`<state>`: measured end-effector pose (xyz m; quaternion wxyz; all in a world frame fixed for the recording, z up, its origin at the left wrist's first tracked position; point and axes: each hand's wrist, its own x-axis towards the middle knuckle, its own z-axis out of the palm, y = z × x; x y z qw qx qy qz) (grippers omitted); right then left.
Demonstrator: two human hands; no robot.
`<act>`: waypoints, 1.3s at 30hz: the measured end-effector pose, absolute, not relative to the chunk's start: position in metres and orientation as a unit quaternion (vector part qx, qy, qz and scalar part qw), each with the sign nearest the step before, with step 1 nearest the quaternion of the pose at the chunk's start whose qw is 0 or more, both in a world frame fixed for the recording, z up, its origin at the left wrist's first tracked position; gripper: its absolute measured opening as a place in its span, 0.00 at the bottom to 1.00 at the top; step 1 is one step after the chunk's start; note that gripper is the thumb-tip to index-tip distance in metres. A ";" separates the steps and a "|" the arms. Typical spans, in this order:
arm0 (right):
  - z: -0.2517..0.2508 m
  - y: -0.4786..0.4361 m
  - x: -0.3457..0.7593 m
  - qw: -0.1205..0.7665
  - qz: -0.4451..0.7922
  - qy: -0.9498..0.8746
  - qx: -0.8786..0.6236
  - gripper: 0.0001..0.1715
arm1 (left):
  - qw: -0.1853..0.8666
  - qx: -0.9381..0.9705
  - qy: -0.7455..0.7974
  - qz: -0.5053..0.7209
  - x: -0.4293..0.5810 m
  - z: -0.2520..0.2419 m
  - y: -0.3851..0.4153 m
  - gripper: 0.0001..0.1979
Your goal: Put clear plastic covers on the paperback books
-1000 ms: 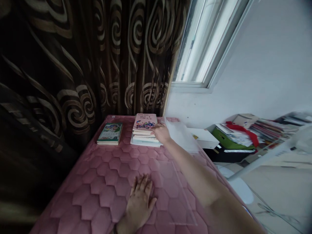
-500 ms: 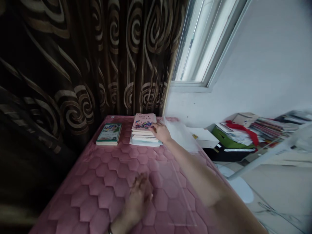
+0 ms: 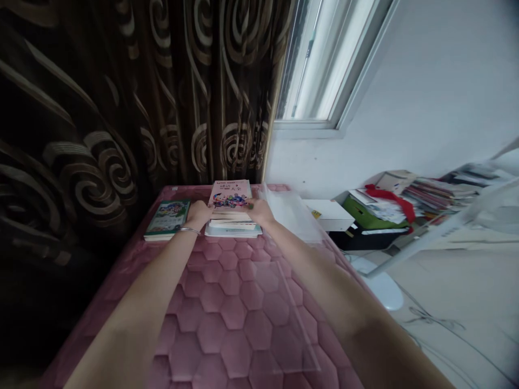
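Note:
A book with a pale pink cover and cartoon figures [image 3: 230,193] is on top of a stack of books [image 3: 233,222] at the far end of the table. My left hand [image 3: 198,213] has its fingers closed at the left edge of that pink book. On the opposite edge, my right hand [image 3: 260,212] grips it too, thumb over the cover. Most fingertips of both hands are hidden by the book or the hands themselves. A green-covered book [image 3: 168,216] lies just left of my left hand, partly covered by it.
A clear plastic sheet [image 3: 284,319] lies on the pink hexagon-patterned table cover [image 3: 214,329]. More translucent sheets [image 3: 290,213] lie right of the stack. Beyond the table's right edge are a white box [image 3: 330,214] and a green bag of papers [image 3: 367,213]. A dark curtain [image 3: 194,97] hangs behind.
My left hand has moved forward from the near part of the table to the left side of the pink book. My right hand stays at its right edge. The view has shifted slightly.

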<state>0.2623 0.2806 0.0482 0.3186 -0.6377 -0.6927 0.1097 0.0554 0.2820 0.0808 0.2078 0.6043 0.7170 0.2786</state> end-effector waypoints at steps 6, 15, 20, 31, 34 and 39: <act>0.045 0.284 0.262 0.384 0.167 -0.648 -0.637 0.13 | 0.315 0.571 0.658 0.376 0.069 0.090 0.282 0.04; 0.072 0.244 0.284 0.489 0.324 -0.557 -0.589 0.20 | 0.583 0.439 0.393 0.560 0.090 0.101 0.202 0.09; 0.060 0.162 0.307 0.520 0.547 -0.456 -0.471 0.21 | 0.669 0.437 0.350 0.489 0.084 0.070 0.100 0.13; -0.046 0.078 0.315 0.418 0.370 -0.559 -0.612 0.17 | 0.347 0.707 0.596 0.158 0.081 -0.012 0.008 0.08; -0.062 0.073 0.314 0.400 0.351 -0.581 -0.616 0.17 | 0.257 0.760 0.587 0.108 0.077 -0.019 0.001 0.07; -0.075 0.071 0.315 0.394 0.364 -0.569 -0.623 0.20 | 0.194 0.782 0.576 0.136 0.072 -0.030 -0.002 0.08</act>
